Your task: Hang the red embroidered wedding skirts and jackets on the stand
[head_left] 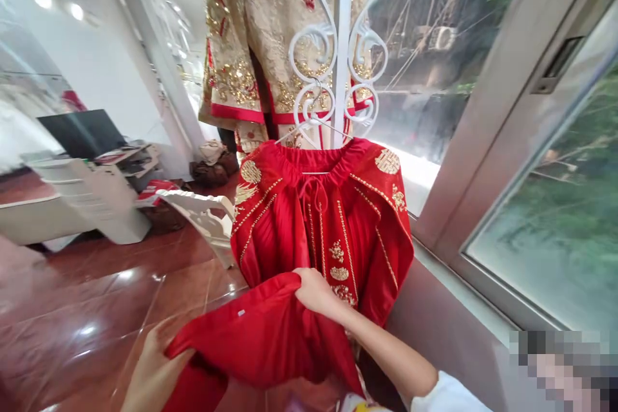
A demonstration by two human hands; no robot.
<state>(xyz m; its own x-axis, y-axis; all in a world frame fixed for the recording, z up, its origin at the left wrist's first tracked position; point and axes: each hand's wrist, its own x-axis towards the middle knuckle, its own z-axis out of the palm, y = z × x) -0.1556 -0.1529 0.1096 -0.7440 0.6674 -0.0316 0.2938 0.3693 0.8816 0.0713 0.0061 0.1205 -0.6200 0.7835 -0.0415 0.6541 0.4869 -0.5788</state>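
Observation:
A red skirt (284,219) with gold embroidery and a drawstring bow at its waist hangs in front of me on a wire hanger (316,119). The hanger hooks onto a white scrollwork metal stand (342,45). My right hand (313,290) is closed on the skirt's red cloth near the middle, its fingertips partly hidden by the fabric. Lower left, my left hand (157,364) pinches the edge of the same cloth. Between the two hands the fabric is stretched out, its plain inner side up, and a small white tag shows on it.
Behind the skirt hangs a cream and gold embroidered garment (290,45) with red trim. A carved white chair (207,212) stands to the left, and a white desk (96,187) with a dark monitor (82,132) is further off. Framed windows (434,219) line the right side.

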